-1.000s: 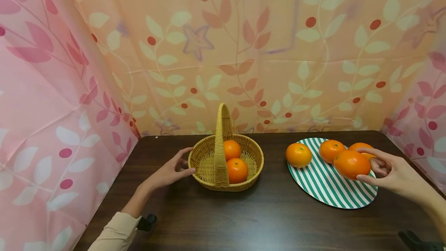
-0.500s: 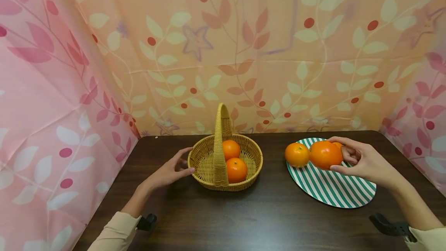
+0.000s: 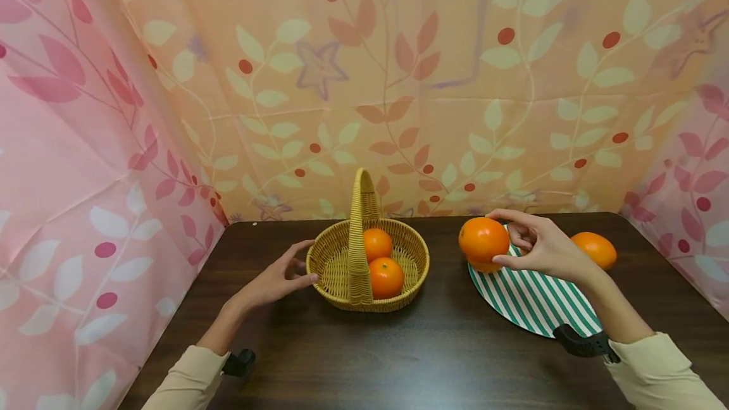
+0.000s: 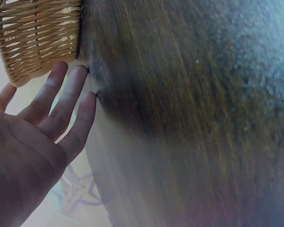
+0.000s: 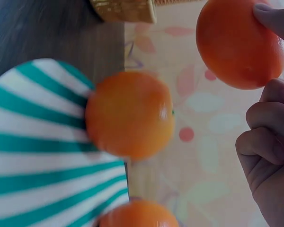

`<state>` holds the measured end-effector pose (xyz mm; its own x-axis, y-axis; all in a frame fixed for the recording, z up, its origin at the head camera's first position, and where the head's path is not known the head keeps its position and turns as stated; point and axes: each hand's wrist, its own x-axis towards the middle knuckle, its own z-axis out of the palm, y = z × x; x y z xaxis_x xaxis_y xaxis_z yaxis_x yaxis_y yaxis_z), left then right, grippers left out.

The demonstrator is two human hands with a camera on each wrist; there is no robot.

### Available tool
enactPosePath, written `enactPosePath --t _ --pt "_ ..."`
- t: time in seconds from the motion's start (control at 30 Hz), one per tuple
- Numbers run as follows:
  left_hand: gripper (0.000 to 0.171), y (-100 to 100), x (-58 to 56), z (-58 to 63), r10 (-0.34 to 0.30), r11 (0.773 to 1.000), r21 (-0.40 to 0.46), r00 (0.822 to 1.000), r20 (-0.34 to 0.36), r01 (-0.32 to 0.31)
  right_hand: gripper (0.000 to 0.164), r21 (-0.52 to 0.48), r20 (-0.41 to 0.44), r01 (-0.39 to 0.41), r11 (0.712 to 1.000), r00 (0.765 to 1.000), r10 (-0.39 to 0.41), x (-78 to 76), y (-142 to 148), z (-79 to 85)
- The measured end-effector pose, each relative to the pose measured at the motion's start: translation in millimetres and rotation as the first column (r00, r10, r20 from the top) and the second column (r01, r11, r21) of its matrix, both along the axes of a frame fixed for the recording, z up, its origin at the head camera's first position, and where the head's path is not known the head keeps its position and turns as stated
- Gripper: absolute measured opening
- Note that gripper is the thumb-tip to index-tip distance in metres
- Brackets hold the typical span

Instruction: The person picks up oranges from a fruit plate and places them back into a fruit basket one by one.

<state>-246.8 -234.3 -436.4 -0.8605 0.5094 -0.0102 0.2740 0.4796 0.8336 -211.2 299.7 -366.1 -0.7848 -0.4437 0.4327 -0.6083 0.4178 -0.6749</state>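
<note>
The person's right grip (image 3: 532, 242) pinches an orange (image 3: 483, 238) between thumb and fingers, just above a lower orange (image 3: 484, 266) at the left edge of a striped mat (image 3: 549, 305), while the left grip (image 3: 278, 278), fingers loosely spread, touches a basket (image 3: 398, 304). Smooth skin might slip from so light a pinch, or, carried low, the fruit could knock its neighbour rolling. Nearly round, it has no clear long axis; where its stem end points cannot be told.
</note>
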Motion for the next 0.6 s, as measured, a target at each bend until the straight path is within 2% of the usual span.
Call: enactPosePath --t 0.23,0.37,0.6 --pt "0.076 -0.3 -0.4 1.0 0.005 1.0 0.007 1.0 0.007 -0.005 0.064 -0.032 0.019 -0.073 0.997 0.997 0.073 -15.2 -22.7 -2.2" --pt "0.076 -0.7 -1.6 0.1 0.013 1.0 0.007 1.0 0.006 -0.013 0.064 -0.038 0.016 -0.092 0.995 0.996 0.093 -20.4 -38.3 -0.7" --pt "0.075 -1.1 -2.0 0.6 0.004 1.0 0.009 1.0 -0.003 -0.004 0.061 -0.031 0.068 -0.104 0.994 0.992 0.106 -35.8 -55.4 -9.8"
